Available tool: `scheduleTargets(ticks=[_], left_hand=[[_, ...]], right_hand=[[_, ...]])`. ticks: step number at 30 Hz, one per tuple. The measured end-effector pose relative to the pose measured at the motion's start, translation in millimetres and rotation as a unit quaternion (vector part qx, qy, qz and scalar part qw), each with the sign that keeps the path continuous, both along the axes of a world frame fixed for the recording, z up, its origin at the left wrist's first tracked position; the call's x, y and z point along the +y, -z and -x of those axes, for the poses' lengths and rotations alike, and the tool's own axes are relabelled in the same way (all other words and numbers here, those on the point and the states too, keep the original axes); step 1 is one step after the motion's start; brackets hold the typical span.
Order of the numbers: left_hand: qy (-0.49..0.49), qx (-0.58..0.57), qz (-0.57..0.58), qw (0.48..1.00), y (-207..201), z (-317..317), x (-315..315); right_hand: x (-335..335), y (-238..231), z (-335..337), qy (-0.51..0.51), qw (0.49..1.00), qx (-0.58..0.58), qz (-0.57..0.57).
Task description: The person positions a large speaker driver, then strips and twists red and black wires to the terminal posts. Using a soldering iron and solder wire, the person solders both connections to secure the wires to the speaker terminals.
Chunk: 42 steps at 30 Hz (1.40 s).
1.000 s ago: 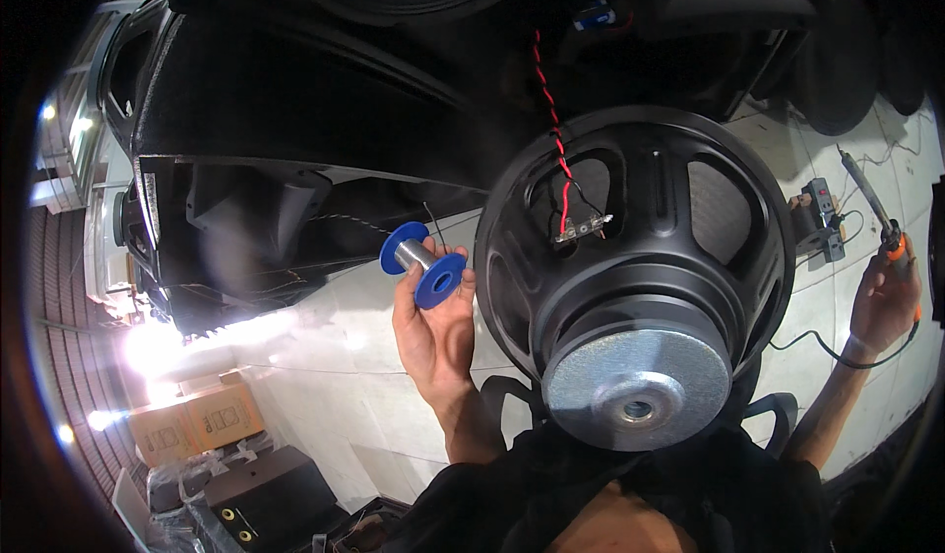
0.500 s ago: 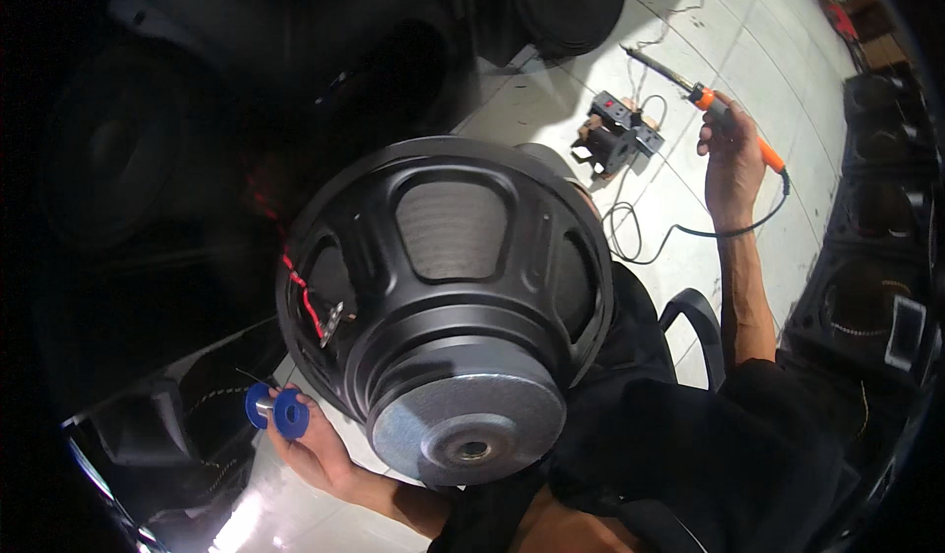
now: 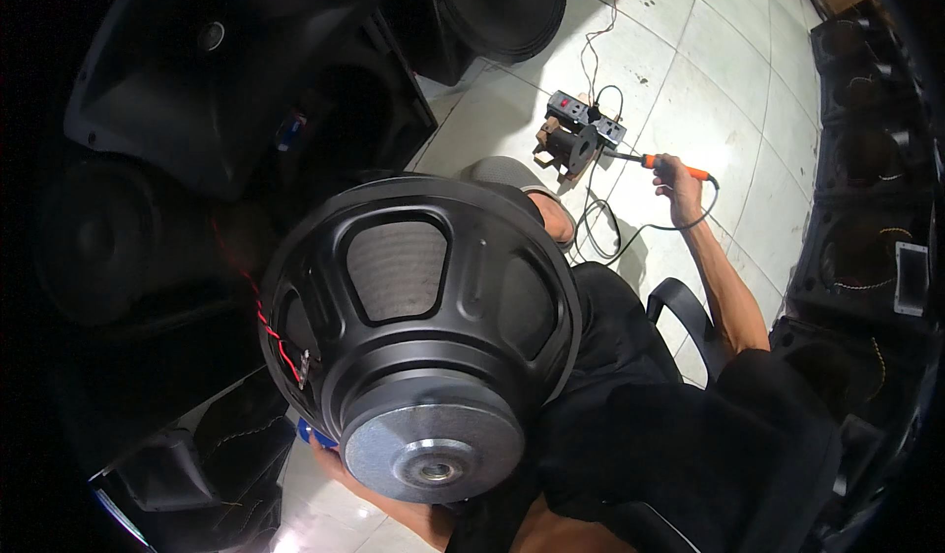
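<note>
A large black speaker driver rests on my lap, its round grey magnet toward me. Twisted red wires run to the terminal on its left side. Beside the driver's lower left, my left hand is closed on a blue solder spool, both partly hidden by the driver. My right hand reaches out over the floor, gripping a soldering iron by its orange handle. The iron's tip end is beside a dark reel-shaped stand; whether they touch, I cannot tell.
Behind the stand a power strip lies on the white tiled floor, with loose cables around it. A big black speaker cabinet stands at the left. Several open black boxes line the right side. My foot shows beyond the driver.
My right hand has brought the soldering iron nearer, down to the reel-shaped stand. My left hand and the solder spool have gone partly behind the driver. The view has shifted.
</note>
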<state>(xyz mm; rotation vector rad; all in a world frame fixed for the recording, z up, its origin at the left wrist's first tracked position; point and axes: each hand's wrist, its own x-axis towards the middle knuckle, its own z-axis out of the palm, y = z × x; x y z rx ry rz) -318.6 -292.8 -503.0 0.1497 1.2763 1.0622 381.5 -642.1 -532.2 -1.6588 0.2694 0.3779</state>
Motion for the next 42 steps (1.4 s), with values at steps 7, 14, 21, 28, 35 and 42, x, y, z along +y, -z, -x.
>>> scheduleTargets(ticks=[7, 14, 21, 28, 35, 42], left_hand=[[0.026, 0.078, 0.020, 0.996, 28.8, 2.6, 0.1], [0.042, 0.093, 0.024, 0.994, 64.0, 13.1, -21.9], [0.032, 0.147, -0.004, 0.989, 86.4, -32.0, -28.9], [0.043, 0.192, 0.009, 0.980, 122.9, -19.1, -41.2], [0.142, 0.268, -0.023, 0.953, 193.8, 31.6, -63.2], [0.323, 0.705, -0.100, 0.624, 127.7, 18.8, -29.2]], right_hand=[[26.2, 64.3, -15.6, -0.029, 0.991, 0.087, -0.096], [40.3, 123.8, -11.7, -0.108, 0.979, 0.157, -0.072], [-14.0, 139.0, -15.8, -0.256, 0.947, 0.055, 0.186], [-99.3, 134.9, -50.6, -0.305, 0.901, 0.049, 0.304], [-87.9, 33.6, -81.8, -0.160, 0.869, -0.228, 0.409], [153.8, -189.3, 74.6, -0.329, 0.851, -0.392, 0.117]])
